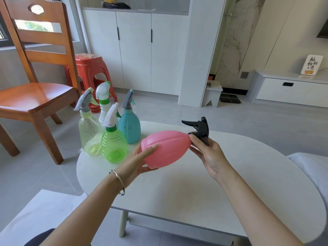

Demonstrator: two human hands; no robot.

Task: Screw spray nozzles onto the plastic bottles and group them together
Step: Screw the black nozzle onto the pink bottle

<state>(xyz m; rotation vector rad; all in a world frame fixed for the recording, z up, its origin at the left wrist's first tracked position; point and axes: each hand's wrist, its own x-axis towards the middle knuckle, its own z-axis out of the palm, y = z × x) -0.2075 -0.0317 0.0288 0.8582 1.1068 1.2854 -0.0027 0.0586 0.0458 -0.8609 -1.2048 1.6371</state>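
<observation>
Head camera shows me a white oval tabletop, the surface (230, 183), filling the lower right; at its far left edge stands a brown wooden chair (35, 96) on the floor, and behind that a stack of red plastic stools (90, 71). Over the middle of the surface I see the pink translucent plastic bottle (166, 148), held on its side in the air with its neck pointing right; its base is just beside the group at the surface's far left corner. That group is four upright bottles, each with a nozzle on: a pale yellow clear bottle with a grey trigger (89, 135), a bright green ribbed bottle with a white trigger (114, 148) in front, a teal opaque bottle with a grey trigger (130, 128), and a white bottle with a white-and-green trigger (104, 110) at the back; they stand close together, some touching. My left hand (138, 162) cups the pink bottle's base, thumb on top and fingers curled beneath; my right hand (207, 153) pinches the collar of the black plastic spray nozzle (200, 128), which sits at the pink bottle's neck with its trigger pointing left; whether it is fully seated I cannot tell. A thin silver bracelet (119, 180) circles the left wrist.
</observation>
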